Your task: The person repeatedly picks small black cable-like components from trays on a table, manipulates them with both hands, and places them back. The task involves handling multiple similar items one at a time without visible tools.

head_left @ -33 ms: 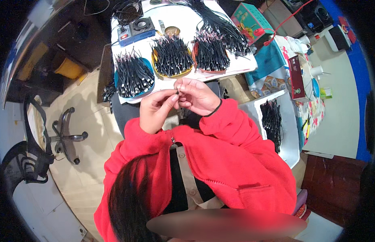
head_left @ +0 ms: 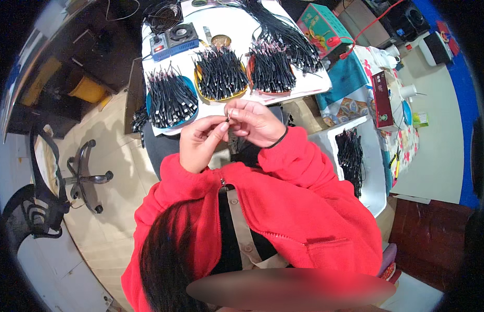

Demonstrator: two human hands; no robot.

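Just off the front edge of the white table, my left hand and my right hand meet fingertip to fingertip. Both pinch a small black cable end; most of it is hidden by the fingers. Beyond the hands stand three trays packed with short black cables: a blue tray at the left, a yellow tray in the middle and an orange-red tray at the right. Pale plugs and pinkish wire ends show on these cables.
A blue device with a fan and a round brownish tin stand behind the trays. Long black cables spread at the back right. A white bin at my right holds more cables. An office chair stands left.
The view has shifted very slightly. My right fingers have moved a little against the cable end; both hands keep their pinch.
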